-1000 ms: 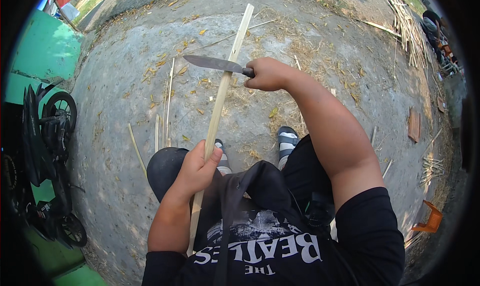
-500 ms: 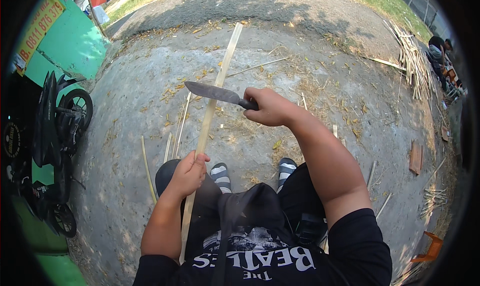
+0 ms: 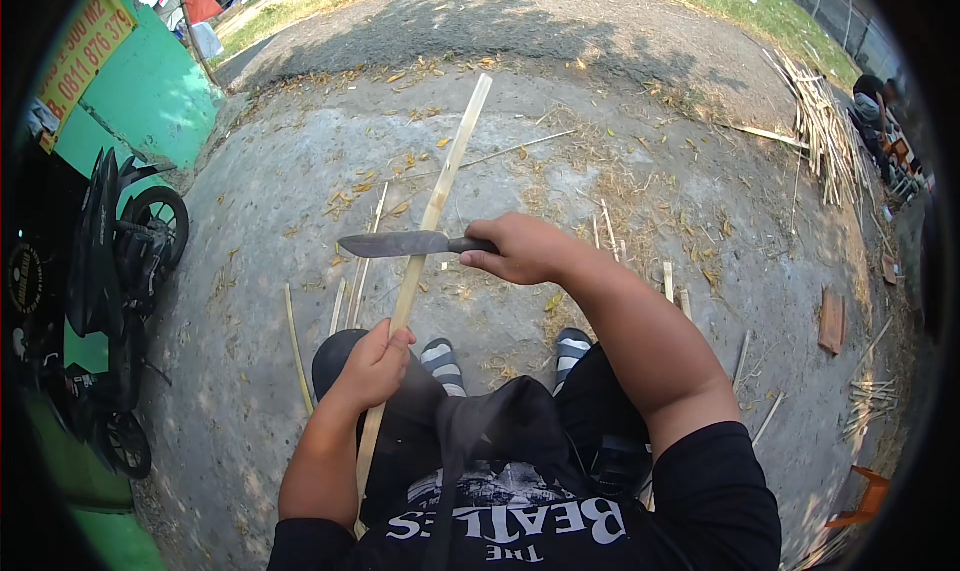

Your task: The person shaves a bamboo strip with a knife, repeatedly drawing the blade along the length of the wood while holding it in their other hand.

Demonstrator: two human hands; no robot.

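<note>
A long pale bamboo strip (image 3: 452,161) slants up and away from my lap, its far end raised toward the road side. My left hand (image 3: 375,366) is closed around its lower part, above my left knee. In my right hand (image 3: 515,249) is the dark handle of a broad-bladed knife (image 3: 395,244). The blade lies across the strip, a short way beyond my left hand, with its tip pointing left. Whether the edge bites into the bamboo cannot be made out. The strip's near end runs back beside my left forearm.
Several thin bamboo strips (image 3: 366,246) lie on the concrete ground (image 3: 250,271) around my feet. A black motorbike (image 3: 125,291) stands at left by a green wall (image 3: 150,101). At far right are a bamboo pile (image 3: 825,136), a person (image 3: 870,106), a brick-coloured block (image 3: 832,319) and an orange stool (image 3: 862,496).
The knife has slid along the strip toward my left hand and shifted left. My right hand came nearer with it. The strip's far end dipped slightly; my left hand keeps its grip.
</note>
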